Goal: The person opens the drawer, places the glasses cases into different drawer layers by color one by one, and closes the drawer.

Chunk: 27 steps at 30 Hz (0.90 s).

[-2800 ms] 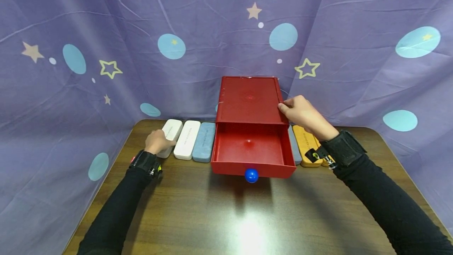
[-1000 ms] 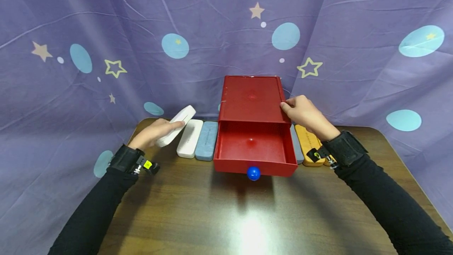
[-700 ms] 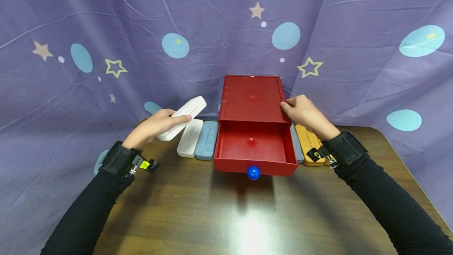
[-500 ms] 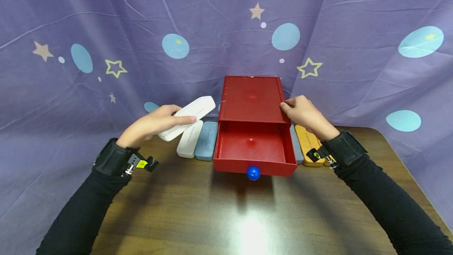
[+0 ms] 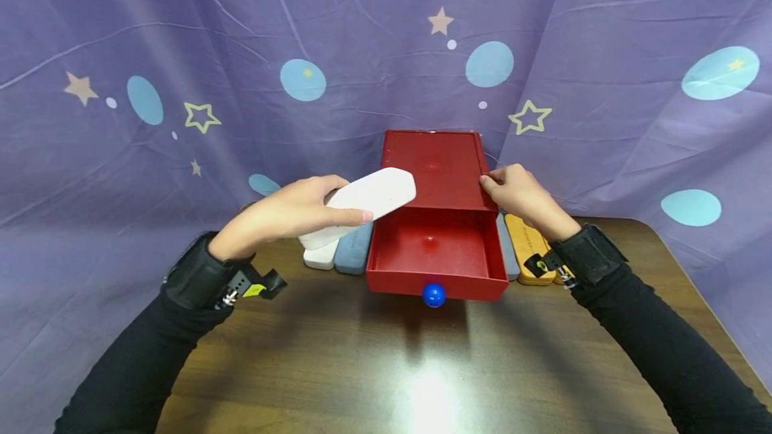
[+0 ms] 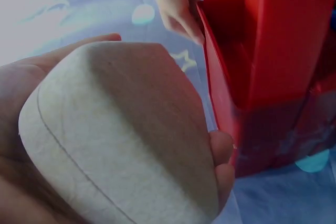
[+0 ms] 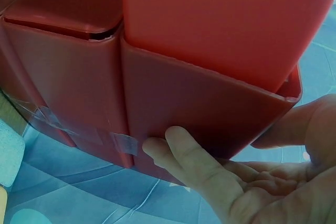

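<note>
My left hand point(image 5: 289, 209) holds a white glasses case point(image 5: 380, 189) in the air, thumb on the near side. The case tilts with its far end over the left edge of a red drawer box point(image 5: 431, 166). A seam runs along the case point(image 6: 105, 129) in the left wrist view. The box's top drawer point(image 5: 437, 260) is pulled out, with nothing in it and a blue knob point(image 5: 433, 295) at its front. At the box's right edge my right hand point(image 5: 519, 196) grips the shell, thumb and fingers on either side of its corner in the right wrist view.
Left of the box lie another white case point(image 5: 321, 257), partly covered, and a blue-grey case point(image 5: 354, 250). On its right are a grey-blue case point(image 5: 507, 250) and yellow cases point(image 5: 526, 246). A purple patterned curtain point(image 5: 338, 12) hangs behind the wooden table point(image 5: 338, 367).
My left hand has picked up the leftmost white case from the table and carried it right and up towards the drawer box. The right hand keeps its hold on the box.
</note>
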### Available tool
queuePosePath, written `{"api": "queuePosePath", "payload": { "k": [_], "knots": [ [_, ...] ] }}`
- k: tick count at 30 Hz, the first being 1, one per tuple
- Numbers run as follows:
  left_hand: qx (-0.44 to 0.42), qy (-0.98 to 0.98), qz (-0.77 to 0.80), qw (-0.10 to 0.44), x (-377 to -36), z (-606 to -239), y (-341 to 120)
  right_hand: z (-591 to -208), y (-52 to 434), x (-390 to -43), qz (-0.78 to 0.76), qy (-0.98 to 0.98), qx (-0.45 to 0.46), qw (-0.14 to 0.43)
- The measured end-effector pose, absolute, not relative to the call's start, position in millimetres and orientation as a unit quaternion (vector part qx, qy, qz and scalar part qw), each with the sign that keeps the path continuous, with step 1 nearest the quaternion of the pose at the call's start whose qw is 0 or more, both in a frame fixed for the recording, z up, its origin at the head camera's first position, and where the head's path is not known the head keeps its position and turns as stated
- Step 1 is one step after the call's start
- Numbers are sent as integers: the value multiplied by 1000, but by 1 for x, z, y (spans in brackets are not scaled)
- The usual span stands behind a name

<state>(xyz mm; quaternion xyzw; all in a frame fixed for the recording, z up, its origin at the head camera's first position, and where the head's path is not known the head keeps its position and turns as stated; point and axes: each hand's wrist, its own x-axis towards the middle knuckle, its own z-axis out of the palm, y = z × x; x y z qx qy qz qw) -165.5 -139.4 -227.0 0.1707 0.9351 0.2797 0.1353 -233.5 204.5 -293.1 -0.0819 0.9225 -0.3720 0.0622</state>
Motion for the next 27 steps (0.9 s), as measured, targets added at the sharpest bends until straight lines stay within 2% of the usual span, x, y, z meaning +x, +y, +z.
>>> {"api": "queuePosePath", "payload": {
  "k": [7, 14, 27],
  "knots": [
    [202, 951, 192, 137, -156, -213, -111, -295, 206, -234, -373, 922, -84, 63],
    [233, 951, 128, 159, -162, -206, -85, -296, 205, -235, -372, 922, -80, 64],
    [227, 955, 68, 179, -162, -211, -49, -295, 207, -236, -380, 918, -89, 72]
  ]
}}
